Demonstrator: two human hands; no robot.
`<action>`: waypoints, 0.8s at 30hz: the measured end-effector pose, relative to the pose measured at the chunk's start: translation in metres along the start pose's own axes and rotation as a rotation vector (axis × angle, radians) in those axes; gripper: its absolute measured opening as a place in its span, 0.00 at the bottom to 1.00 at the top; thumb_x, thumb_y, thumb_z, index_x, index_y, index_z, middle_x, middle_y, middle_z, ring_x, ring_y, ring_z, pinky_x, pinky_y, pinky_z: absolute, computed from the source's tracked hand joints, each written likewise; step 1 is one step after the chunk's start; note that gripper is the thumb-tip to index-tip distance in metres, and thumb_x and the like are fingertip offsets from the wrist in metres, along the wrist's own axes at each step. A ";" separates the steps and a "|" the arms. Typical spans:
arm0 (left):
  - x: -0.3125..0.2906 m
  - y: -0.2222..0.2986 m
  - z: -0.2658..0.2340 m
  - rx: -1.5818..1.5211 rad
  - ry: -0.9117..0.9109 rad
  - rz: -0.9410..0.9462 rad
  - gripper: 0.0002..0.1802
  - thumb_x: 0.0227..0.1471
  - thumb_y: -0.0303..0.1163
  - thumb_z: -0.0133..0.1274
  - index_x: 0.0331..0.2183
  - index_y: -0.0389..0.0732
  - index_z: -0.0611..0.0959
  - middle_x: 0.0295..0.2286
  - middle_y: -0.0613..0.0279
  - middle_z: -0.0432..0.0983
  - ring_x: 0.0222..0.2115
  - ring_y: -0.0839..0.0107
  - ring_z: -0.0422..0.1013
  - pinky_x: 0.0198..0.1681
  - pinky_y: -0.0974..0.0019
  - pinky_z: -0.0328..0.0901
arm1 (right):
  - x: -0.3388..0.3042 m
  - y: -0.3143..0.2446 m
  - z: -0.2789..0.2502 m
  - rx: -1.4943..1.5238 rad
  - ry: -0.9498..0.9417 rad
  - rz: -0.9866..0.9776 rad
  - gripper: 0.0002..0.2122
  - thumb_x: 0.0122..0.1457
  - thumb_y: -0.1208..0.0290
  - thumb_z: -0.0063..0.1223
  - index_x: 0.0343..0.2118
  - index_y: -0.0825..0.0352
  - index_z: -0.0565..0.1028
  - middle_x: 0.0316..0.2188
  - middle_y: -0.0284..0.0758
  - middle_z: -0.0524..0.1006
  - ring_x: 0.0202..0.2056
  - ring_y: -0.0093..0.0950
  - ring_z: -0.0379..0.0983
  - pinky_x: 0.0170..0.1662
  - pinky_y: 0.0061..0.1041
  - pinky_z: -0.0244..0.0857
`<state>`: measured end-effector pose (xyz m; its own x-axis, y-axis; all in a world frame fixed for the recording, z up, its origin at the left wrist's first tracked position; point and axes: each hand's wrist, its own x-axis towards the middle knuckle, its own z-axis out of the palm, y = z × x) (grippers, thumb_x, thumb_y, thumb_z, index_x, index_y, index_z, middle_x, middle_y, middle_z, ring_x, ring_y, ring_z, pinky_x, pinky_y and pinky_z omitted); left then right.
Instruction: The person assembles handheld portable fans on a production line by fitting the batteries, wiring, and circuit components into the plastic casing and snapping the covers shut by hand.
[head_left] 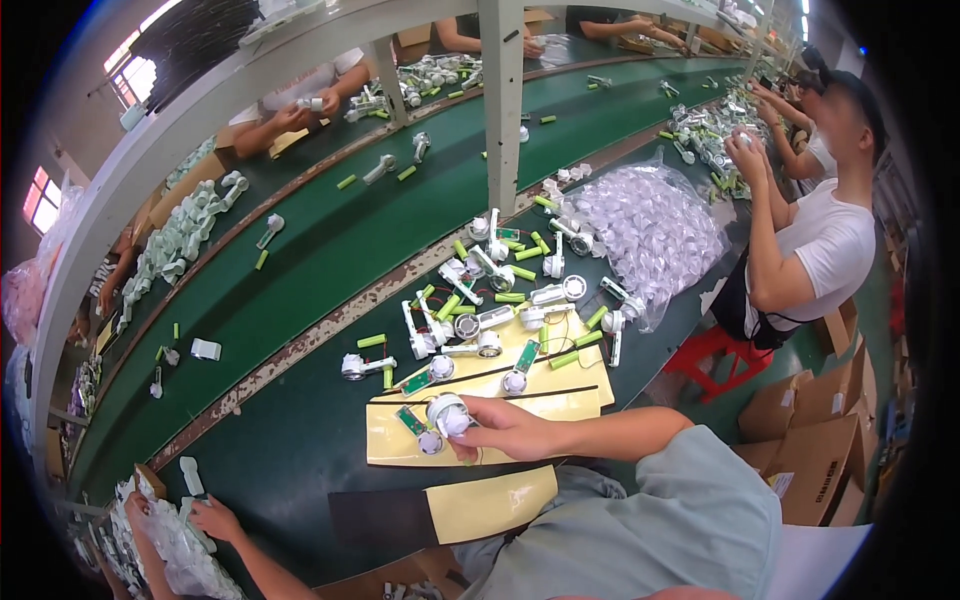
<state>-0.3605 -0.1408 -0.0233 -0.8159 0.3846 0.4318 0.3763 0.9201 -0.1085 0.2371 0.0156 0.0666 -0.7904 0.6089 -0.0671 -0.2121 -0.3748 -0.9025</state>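
My right hand [505, 430] reaches in from the right and grips a round white fan head [450, 413] between thumb and fingers. Beside it a small round white motor part [430, 441] lies with a green circuit board [410, 420] on a pale yellow sheet [385, 440]. Just beyond the hand is another white round part [514, 382], wired to a green board [525, 357]. Farther off lie several white fan bodies [495, 320] with thin wires and yellow-green battery cells [564, 360]. My left hand does not show.
A clear bag of translucent white parts [650, 230] lies at right, near a co-worker [820, 230]. A green conveyor belt [330, 220] runs beyond a worn ledge. A metal post [502, 110] stands ahead. At lower left, another person's hands [215, 520] handle white parts. Cardboard boxes [810, 450] stand right.
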 end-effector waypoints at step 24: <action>-0.178 0.195 -0.217 -1.622 -1.079 0.115 0.18 0.55 0.26 0.55 0.46 0.42 0.68 0.29 0.65 0.70 0.22 0.79 0.66 0.21 0.77 0.61 | 0.010 -0.028 -0.006 -0.624 0.101 -0.375 0.13 0.56 0.74 0.56 0.45 0.68 0.72 0.35 0.36 0.75 0.35 0.25 0.73 0.39 0.26 0.66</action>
<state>-0.0463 -0.0459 0.0725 -0.4082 0.8847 -0.2251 -0.0932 0.2049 0.9743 0.2387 0.0362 0.0886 -0.6655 0.6909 0.2825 -0.0680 0.3208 -0.9447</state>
